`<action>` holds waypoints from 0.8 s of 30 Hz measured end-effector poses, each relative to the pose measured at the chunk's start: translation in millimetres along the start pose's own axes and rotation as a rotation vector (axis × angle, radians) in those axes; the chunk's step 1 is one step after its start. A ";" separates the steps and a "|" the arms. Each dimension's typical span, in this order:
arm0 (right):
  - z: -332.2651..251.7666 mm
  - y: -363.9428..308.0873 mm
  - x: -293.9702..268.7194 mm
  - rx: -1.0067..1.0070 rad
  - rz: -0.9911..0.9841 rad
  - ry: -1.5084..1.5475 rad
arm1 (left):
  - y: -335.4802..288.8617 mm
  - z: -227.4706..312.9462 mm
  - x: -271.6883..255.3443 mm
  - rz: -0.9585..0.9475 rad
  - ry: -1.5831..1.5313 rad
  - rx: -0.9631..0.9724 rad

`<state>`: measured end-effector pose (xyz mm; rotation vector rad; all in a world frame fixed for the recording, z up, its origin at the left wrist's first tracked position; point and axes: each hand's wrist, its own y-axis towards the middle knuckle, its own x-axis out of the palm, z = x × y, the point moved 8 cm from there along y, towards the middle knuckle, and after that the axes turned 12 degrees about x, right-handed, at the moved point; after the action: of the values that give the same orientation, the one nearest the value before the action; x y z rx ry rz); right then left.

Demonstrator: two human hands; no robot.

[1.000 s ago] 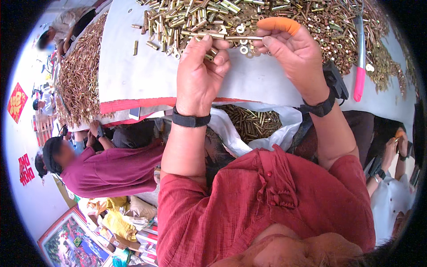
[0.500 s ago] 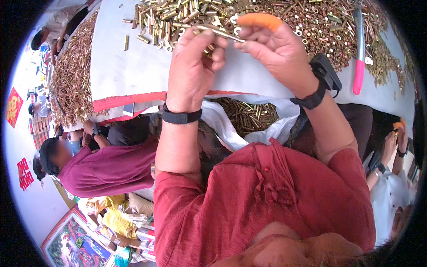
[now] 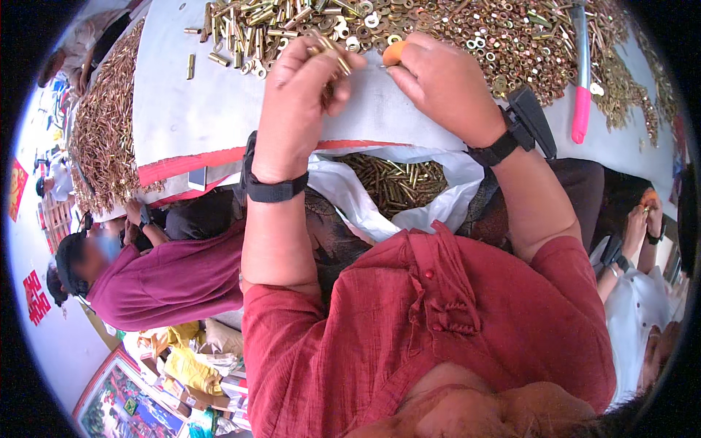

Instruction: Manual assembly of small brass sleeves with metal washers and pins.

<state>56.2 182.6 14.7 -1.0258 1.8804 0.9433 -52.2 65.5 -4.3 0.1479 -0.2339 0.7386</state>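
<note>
Over the white tabletop (image 3: 219, 109), my left hand (image 3: 299, 95) is closed around a few brass-coloured metal sleeves (image 3: 334, 57), which stick out between thumb and fingers. To its right, my right hand (image 3: 445, 84) is held closed, with an orange cover (image 3: 394, 53) on one finger. A tiny shiny bit shows at its fingertips, too small to make out. Beyond the hands lie a pile of metal sleeves (image 3: 255, 29), washers (image 3: 371, 20) and small hex nuts (image 3: 511, 55).
An open white bag (image 3: 343, 197) at my lap holds many thin metal bolts (image 3: 401, 186). A tool with a pink handle (image 3: 581, 117) lies at right. A large heap of bolts (image 3: 106, 124) covers the left table. Co-workers sit at left (image 3: 168, 281) and right (image 3: 635, 321).
My hands have moved apart; before, a long thin metal piece spanned them. The left hand has shifted left, and the right hand has turned over with its back showing.
</note>
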 end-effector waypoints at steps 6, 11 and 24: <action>24.2 10.8 -16.5 0.058 0.252 0.162 | -5.5 -9.1 18.6 -0.161 0.431 0.064; 13.3 6.7 -19.5 0.014 0.225 0.323 | -2.9 -12.5 25.9 -0.221 0.501 0.132; 5.0 6.0 -19.9 -0.059 0.173 0.311 | -1.7 -6.0 17.6 -0.205 0.542 0.151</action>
<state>59.6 195.4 31.5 -1.1092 2.2392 0.9866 -37.5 76.9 -5.5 0.1082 0.3500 0.5671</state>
